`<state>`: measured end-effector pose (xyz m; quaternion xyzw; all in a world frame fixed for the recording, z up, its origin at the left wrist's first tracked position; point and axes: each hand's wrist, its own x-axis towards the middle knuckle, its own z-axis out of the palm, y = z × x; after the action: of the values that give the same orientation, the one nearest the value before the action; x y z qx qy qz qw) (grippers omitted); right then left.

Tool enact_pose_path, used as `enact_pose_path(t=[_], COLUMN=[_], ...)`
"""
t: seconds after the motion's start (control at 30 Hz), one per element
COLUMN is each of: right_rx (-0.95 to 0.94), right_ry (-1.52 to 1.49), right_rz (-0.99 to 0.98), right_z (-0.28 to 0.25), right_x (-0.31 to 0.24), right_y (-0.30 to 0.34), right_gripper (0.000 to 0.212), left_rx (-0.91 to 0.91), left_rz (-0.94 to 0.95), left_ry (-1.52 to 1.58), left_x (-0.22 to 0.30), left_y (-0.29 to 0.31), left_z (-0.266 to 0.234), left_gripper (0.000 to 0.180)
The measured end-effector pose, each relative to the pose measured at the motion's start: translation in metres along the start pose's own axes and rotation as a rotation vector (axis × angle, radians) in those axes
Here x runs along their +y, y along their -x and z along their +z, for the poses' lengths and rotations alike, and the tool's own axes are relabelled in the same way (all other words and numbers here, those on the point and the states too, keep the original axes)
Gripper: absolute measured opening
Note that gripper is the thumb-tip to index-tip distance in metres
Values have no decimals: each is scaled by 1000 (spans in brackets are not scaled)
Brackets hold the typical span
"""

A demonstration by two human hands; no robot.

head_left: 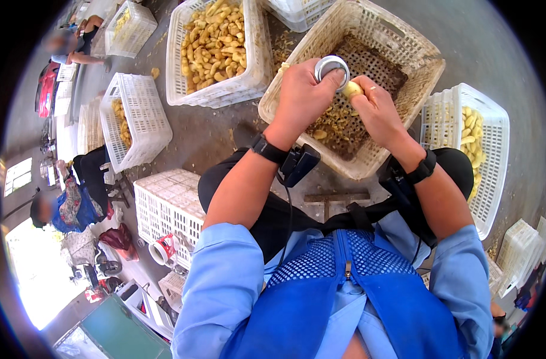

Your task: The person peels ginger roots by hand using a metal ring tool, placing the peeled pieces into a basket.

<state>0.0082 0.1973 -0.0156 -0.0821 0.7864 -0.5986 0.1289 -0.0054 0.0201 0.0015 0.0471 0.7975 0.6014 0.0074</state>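
Note:
My left hand (304, 93) is closed on a round silver metal lid (332, 69), with the thumb pressed on its face. Just to the right, my right hand (377, 110) grips a pale, peeled piece of ginger (352, 90), mostly hidden by the fingers. The lid's rim is close beside the ginger; whether they touch I cannot tell. Both hands are above a dirty white plastic crate (425, 63), which has peel scraps (339, 119) and brown dirt on its slotted bottom.
A white crate (210, 99) heaped with ginger stands at the far left, another (144, 128) nearer. On the right is a crate (497, 173) of pale ginger pieces. An upturned crate (165, 206) sits by my left knee. Two other people (75, 203) (81, 45) are at the left.

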Motion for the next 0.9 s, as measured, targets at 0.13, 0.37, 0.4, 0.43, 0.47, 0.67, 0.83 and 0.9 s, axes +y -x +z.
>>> enact_pose_path(t=[0.13,0.37,0.4,0.43,0.47,0.67,0.83,0.9], right_rx=[-11,29,44,44,44,48,51,33], right_ry=[45,10,36,60,84,124,157,169], right_rz=[-5,-74,-86,-114,-142,-158,-174,-160], right_z=[1,-4,-5,-3,-2,-5,-3,-2], right_x=[0,-2,0,-1,-1,-11,-12,-11], right_y=[-2,-1,-1,0,1,4,4,4], right_gripper=[22,22,22,22,22,21,23,25], left_rx=[99,95,55,-39,-28,157,-33,86], left_rz=[52,-99,-91,-58,-48,-140,-32,-78], left_ry=[-99,189,266,243,193,-5,132,106], left_x=[-9,0,10,14,7,0,8,-7], left_y=[-1,-2,2,7,7,-8,5,0], left_z=[-1,-16,-7,-6,-7,-23,-6,-15], left_gripper=[19,20,21,21,20,16,17,20])
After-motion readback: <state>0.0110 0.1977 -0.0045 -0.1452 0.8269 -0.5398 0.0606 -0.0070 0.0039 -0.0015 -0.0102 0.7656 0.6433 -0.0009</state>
